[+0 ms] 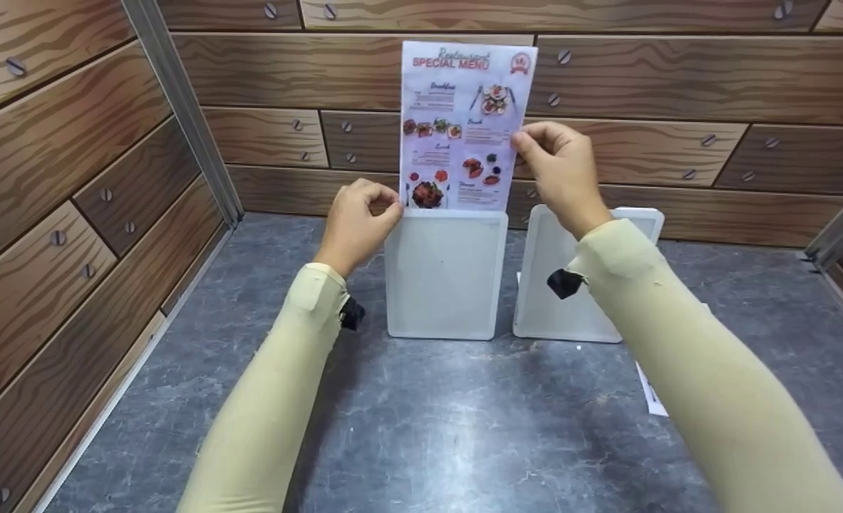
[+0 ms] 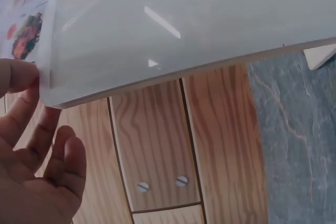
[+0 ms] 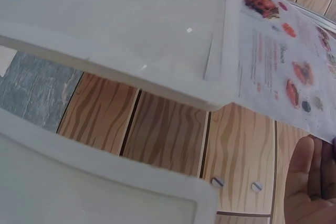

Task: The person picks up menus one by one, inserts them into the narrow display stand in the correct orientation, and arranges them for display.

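A printed restaurant menu (image 1: 467,128) stands upright, its bottom edge at the top of a white menu holder (image 1: 442,278) on the table. In the head view my right hand (image 1: 560,167) pinches the menu's right edge, about halfway up. My left hand (image 1: 360,221) grips the holder's top left corner, close to the menu's lower left edge. The left wrist view shows the thumb in front of that corner and fingers behind it. At the right of the right wrist view, the right hand (image 3: 310,187) is partly cut off beside the menu.
A second white holder (image 1: 553,285) stands to the right, partly behind my right forearm. White paper (image 1: 653,392) pokes out beyond that forearm. Wood-patterned walls (image 1: 264,71) with metal corner posts enclose the grey marbled table (image 1: 457,427).
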`<state>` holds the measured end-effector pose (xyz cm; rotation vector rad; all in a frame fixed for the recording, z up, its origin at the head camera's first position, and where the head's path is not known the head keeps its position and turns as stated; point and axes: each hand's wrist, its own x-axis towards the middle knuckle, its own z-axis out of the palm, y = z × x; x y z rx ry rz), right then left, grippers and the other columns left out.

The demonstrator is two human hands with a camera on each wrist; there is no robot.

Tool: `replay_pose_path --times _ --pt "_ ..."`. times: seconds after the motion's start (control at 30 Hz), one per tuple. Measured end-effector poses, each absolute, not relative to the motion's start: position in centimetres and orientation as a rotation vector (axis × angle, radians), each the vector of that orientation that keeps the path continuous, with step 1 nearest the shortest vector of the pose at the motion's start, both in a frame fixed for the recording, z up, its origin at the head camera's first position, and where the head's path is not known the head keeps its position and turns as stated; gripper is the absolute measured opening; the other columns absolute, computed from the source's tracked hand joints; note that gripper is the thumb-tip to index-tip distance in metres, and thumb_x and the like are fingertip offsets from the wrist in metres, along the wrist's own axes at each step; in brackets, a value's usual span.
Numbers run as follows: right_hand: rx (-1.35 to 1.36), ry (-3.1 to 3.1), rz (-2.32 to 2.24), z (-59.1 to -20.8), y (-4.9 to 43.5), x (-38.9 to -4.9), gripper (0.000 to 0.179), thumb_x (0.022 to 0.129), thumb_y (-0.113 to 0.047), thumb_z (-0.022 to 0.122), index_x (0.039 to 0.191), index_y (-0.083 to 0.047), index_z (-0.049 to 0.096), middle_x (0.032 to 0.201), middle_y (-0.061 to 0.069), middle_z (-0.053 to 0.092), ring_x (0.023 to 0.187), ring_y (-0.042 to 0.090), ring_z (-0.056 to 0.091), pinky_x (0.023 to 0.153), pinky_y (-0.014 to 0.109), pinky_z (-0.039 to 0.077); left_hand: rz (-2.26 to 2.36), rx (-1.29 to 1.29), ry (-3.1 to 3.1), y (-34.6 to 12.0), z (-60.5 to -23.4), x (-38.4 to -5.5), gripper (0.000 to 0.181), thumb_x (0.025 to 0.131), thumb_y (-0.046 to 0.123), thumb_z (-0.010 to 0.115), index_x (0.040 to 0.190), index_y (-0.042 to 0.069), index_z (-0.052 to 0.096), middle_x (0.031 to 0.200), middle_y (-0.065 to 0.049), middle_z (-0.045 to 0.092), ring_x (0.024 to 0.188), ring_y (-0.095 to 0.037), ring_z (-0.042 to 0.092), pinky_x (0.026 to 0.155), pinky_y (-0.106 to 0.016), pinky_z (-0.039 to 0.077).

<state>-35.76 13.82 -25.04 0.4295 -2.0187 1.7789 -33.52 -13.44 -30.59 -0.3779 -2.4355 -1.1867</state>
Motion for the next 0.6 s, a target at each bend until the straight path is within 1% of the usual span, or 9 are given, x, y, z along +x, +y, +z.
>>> replay_pose_path --times 0.07,0.17,0.3,0.4,0.6 --pt "0.436 -2.027 1.756 -25.0 13.8 -35.6 0.019 0.1 -0.011 0.068 0.101 0.008 0.071 0.082 -0.006 0.068 0.079 0.009 0.063 0.074 0.021 0.054 -1.174 -0.373 -2.434 -13.3 -30.5 -33.5 0.016 0.095 0.021 0.07 0.1 0.008 0.076 0.105 -0.006 0.068 0.103 -0.024 0.055 0.094 -0.038 0.044" --pt "0.432 -2.047 1.75 -25.1 13.7 -35.6 0.019 0.101 -0.011 0.068 0.102 0.007 0.071 0.084 -0.005 0.068 0.081 0.011 0.063 0.075 0.021 0.054 -1.224 -0.365 -2.387 -13.1 -30.4 -33.4 0.018 0.098 0.024 0.069 0.106 0.009 0.075 0.108 -0.005 0.067 0.104 -0.021 0.056 0.094 -0.036 0.045" --pt "0.426 -2.09 1.783 -25.2 13.6 -35.4 0.018 0.101 -0.012 0.067 0.104 0.005 0.071 0.087 -0.001 0.069 0.082 0.013 0.065 0.077 0.021 0.056 -1.357 -0.361 -2.272 -12.7 -30.1 -33.2 0.019 0.102 0.023 0.067 0.113 0.009 0.072 0.106 -0.004 0.066 0.098 -0.016 0.058 0.088 -0.03 0.049" --pt "0.433 -2.127 1.799 -25.2 13.6 -35.1 0.019 0.102 -0.013 0.066 0.106 0.005 0.07 0.09 0.001 0.069 0.083 0.013 0.065 0.079 0.023 0.057 -1.436 -0.346 -2.19 -12.3 -29.8 -33.1 0.017 0.103 0.02 0.065 0.113 0.007 0.071 0.103 -0.004 0.066 0.092 -0.014 0.059 0.082 -0.028 0.05" --pt "0.437 -2.148 1.796 -25.2 13.7 -34.9 0.019 0.102 -0.012 0.065 0.107 0.005 0.07 0.091 0.001 0.069 0.085 0.013 0.065 0.079 0.023 0.057 -1.468 -0.324 -2.111 -11.9 -29.6 -33.2 0.015 0.103 0.018 0.065 0.105 0.004 0.071 0.096 -0.005 0.067 0.085 -0.013 0.059 0.076 -0.026 0.048"
